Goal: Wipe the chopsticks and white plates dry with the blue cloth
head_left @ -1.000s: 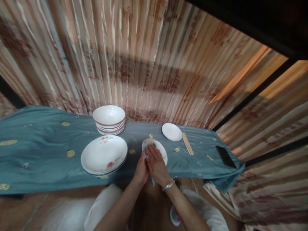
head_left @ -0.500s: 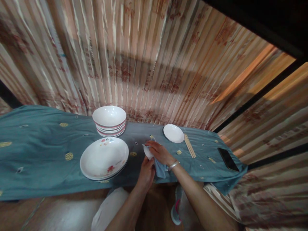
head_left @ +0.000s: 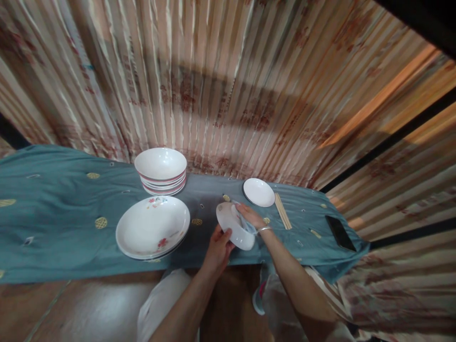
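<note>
My left hand (head_left: 218, 246) grips the lower left rim of a white bowl (head_left: 228, 220), its thumb lying on the outer wall. The bowl is tipped on its side over the front of the table, with its underside and foot turned partly up. Against the far side of the bowl, my right hand (head_left: 252, 215) presses a light blue cloth (head_left: 246, 224), and its fingertips are partly hidden behind the foot. A silver bangle circles the right wrist.
Left of the hands stand large floral plates (head_left: 153, 230) and, behind them, a stack of bowls (head_left: 160, 166). Rightward lie a small white plate (head_left: 259, 192), chopsticks (head_left: 283, 212) and a black phone (head_left: 340, 232). A green cloth (head_left: 71, 228) covers the table; a curtain (head_left: 213, 95) hangs behind.
The bowl has been turned so its outer wall and foot now face up toward me. My right hand has shifted slightly right with the cloth, and the view has tilted a little.
</note>
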Motion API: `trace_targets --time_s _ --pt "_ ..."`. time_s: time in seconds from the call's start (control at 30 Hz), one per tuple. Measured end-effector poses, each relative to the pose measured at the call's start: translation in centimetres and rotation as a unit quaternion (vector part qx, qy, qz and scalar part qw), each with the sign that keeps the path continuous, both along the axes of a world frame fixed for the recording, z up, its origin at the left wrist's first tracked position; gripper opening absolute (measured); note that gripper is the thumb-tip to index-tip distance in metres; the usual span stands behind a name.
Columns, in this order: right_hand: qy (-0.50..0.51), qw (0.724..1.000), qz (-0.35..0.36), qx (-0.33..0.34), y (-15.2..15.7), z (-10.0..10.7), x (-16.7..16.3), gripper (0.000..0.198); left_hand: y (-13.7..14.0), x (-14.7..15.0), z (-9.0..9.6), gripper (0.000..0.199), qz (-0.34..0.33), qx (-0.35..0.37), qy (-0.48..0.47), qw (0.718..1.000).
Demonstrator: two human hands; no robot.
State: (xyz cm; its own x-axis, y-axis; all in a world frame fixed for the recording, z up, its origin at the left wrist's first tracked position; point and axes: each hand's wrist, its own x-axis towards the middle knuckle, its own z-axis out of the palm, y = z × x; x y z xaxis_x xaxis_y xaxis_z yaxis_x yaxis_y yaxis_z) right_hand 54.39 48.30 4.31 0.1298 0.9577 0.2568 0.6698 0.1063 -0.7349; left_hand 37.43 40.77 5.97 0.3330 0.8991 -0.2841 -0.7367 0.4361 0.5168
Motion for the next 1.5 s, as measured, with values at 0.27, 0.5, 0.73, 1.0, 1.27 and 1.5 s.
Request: trace_targets --time_s 0.27,0.5,0.73,1.0,1.27,1.5 --pt "0.125 0.991 -0.031 -0.028 -5.2 -1.9 0.7 0.059 0.1 0.0 0.3 0.041 0.009 0.021 -0.007 1.000" --pt "0.105 0.981 -0.163 0.013 -8.9 -4.3 -1.3 0.062 0.4 -0.1 0.2 0.040 0.019 0.023 -0.013 0.999" --pt "0.005 0.971 -0.232 0.054 -12.3 -6.0 -4.3 0.066 0.3 -0.1 -0.3 0.041 0.032 0.032 -0.012 0.999" --pt "-0.107 0.983 -0.141 0.054 -15.3 -3.6 -4.3 0.049 0.9 -1.1 -0.5 0.040 0.033 0.032 0.001 0.999" --pt "-0.099 0.987 -0.055 0.110 -14.8 2.0 -7.3 0.040 0.6 -1.7 -0.6 0.036 0.000 0.048 0.019 0.999" --pt "-0.151 0.980 0.108 0.069 -11.5 4.0 -9.7 0.041 0.1 -1.6 -0.9 0.031 0.021 0.087 0.032 0.995"
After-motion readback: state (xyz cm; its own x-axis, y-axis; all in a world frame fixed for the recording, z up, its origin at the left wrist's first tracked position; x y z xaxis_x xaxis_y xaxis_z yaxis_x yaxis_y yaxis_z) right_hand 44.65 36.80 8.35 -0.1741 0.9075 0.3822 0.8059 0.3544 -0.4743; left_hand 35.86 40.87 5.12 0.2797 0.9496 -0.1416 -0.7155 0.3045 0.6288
